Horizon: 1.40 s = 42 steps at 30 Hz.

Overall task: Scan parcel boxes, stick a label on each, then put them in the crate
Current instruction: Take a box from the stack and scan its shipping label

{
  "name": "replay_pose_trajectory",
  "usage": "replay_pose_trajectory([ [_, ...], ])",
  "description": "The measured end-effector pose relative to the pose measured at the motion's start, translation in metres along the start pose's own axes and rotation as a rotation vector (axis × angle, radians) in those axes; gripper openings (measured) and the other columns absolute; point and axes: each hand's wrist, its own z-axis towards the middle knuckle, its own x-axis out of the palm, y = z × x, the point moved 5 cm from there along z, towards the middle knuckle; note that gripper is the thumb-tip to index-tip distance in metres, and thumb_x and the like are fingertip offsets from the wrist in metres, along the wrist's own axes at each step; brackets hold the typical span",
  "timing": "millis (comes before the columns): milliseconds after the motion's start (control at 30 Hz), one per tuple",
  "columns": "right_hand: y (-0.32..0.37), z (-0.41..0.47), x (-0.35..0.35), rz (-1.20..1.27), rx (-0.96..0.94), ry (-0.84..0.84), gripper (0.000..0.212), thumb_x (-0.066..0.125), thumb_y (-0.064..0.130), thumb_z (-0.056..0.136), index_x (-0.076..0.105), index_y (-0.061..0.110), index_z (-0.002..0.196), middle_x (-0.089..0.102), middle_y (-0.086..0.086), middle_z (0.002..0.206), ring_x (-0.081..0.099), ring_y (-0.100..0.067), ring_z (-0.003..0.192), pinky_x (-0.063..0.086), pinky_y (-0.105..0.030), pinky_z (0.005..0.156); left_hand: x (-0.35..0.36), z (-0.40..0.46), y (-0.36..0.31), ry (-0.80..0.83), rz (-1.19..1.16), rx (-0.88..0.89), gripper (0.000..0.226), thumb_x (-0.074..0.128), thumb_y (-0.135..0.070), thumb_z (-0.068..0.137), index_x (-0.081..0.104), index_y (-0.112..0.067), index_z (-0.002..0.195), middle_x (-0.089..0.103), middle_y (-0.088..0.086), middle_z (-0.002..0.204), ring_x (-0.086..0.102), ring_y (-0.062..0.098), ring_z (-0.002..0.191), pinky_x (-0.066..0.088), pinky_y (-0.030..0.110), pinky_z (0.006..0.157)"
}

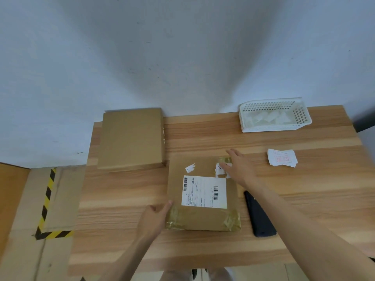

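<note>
Pale wooden counter (pixel 121 199) carries a flat brown cardboard parcel (pixel 203 218) near its front edge. Its left edge is steadied by the left hand (pixel 154 218), fingers loosely curled; the right hand (pixel 239 169) is laid flat on top. A dark scanner (pixel 259 216) lies beside, red-stamped white labels (pixel 282 158) further off, the white perforated crate (pixel 274 126) farthest. The barcode should be kept unobscured.
</note>
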Motion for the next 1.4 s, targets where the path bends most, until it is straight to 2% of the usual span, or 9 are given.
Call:
replay_pose_trajectory([
  [167, 0.02, 0.016, 0.018, -0.207, -0.102, 0.142, 0.062, 0.046, 0.045, 0.105, 0.026, 0.023, 0.159, 0.024, 0.0, 0.167, 0.02, -0.022, 0.154, 0.013, -0.046, 0.124, 0.025, -0.033, 0.024, 0.242, -0.155, -0.145, 0.084, 0.056, -0.085, 0.077, 0.071, -0.006, 0.1, 0.076, 0.012, 0.078, 0.076, 0.027, 0.07, 0.062, 0.038, 0.057],
  [433, -0.014, -0.001, 0.017, -0.195, 0.011, 0.014, 0.051, 0.049, 0.049, 0.101, 0.045, 0.025, 0.147, 0.055, -0.006, 0.142, 0.043, -0.03, 0.133, 0.036, -0.044, 0.108, 0.028, -0.002, 0.0, 0.09, -0.465, -0.071, 0.038, 0.078, -0.044, 0.086, 0.071, -0.009, 0.099, 0.077, 0.009, 0.086, 0.074, 0.025, 0.075, 0.056, 0.032, 0.052],
  [633, -0.059, -0.041, 0.027, 0.097, 0.173, -0.023, 0.046, 0.053, 0.049, 0.1, 0.052, 0.025, 0.139, 0.062, -0.002, 0.127, 0.049, -0.028, 0.121, 0.046, -0.044, 0.096, 0.021, 0.03, -0.042, 0.077, -0.523, 0.162, 0.037, 0.079, -0.012, 0.084, 0.066, -0.014, 0.118, 0.074, 0.004, 0.109, 0.07, 0.022, 0.1, 0.058, 0.037, 0.082],
  [733, -0.069, -0.059, 0.042, 0.263, 0.245, -0.047, 0.045, 0.057, 0.051, 0.095, 0.056, 0.022, 0.13, 0.064, 0.0, 0.114, 0.059, -0.025, 0.111, 0.053, -0.045, 0.088, 0.021, 0.033, -0.065, 0.148, -0.494, 0.285, 0.048, 0.073, -0.011, 0.092, 0.054, -0.027, 0.133, 0.065, -0.011, 0.117, 0.064, 0.014, 0.106, 0.055, 0.035, 0.081],
  [867, -0.072, -0.079, 0.063, 0.42, 0.308, -0.053, 0.047, 0.061, 0.05, 0.096, 0.054, 0.019, 0.13, 0.062, -0.001, 0.115, 0.063, -0.015, 0.094, 0.052, -0.034, 0.076, 0.022, 0.051, -0.077, 0.192, -0.47, 0.37, 0.065, 0.066, -0.015, 0.098, 0.039, -0.041, 0.151, 0.061, -0.013, 0.135, 0.057, 0.016, 0.126, 0.053, 0.045, 0.102],
  [1033, -0.076, -0.096, 0.067, 0.559, 0.333, -0.04, 0.04, 0.054, 0.047, 0.101, 0.059, 0.018, 0.127, 0.066, 0.002, 0.11, 0.062, -0.015, 0.1, 0.053, -0.039, 0.09, 0.014, 0.055, -0.082, 0.153, -0.448, 0.397, 0.065, 0.062, -0.016, 0.101, 0.034, -0.037, 0.156, 0.056, -0.008, 0.14, 0.049, 0.017, 0.129, 0.049, 0.037, 0.105],
  [1167, -0.113, -0.121, 0.053, 0.13, 0.337, -0.195, 0.038, 0.056, 0.041, 0.1, 0.06, 0.012, 0.124, 0.063, -0.007, 0.115, 0.057, -0.028, 0.11, 0.047, -0.042, 0.091, 0.016, 0.051, -0.076, 0.092, -0.472, 0.375, 0.042, 0.063, -0.022, 0.1, 0.052, -0.027, 0.141, 0.062, 0.002, 0.132, 0.063, 0.018, 0.113, 0.056, 0.033, 0.091],
  [1267, -0.147, -0.146, 0.065, -0.225, 0.458, -0.073, 0.064, 0.055, 0.066, 0.09, 0.051, 0.013, 0.126, 0.057, -0.008, 0.123, 0.054, -0.028, 0.113, 0.047, -0.04, 0.091, 0.022, 0.046, -0.069, 0.056, -0.469, 0.336, 0.043, 0.062, -0.029, 0.101, 0.053, -0.021, 0.142, 0.065, 0.003, 0.128, 0.065, 0.017, 0.107, 0.055, 0.03, 0.083],
  [1400, -0.17, -0.167, 0.087, -0.369, 0.499, -0.012, 0.087, 0.044, 0.084, 0.082, 0.038, 0.015, 0.134, 0.054, -0.005, 0.125, 0.055, -0.025, 0.112, 0.05, -0.039, 0.086, 0.03, 0.037, -0.052, 0.053, -0.48, 0.284, 0.051, 0.063, -0.035, 0.099, 0.047, -0.02, 0.145, 0.063, 0.002, 0.128, 0.063, 0.021, 0.113, 0.055, 0.042, 0.095],
])
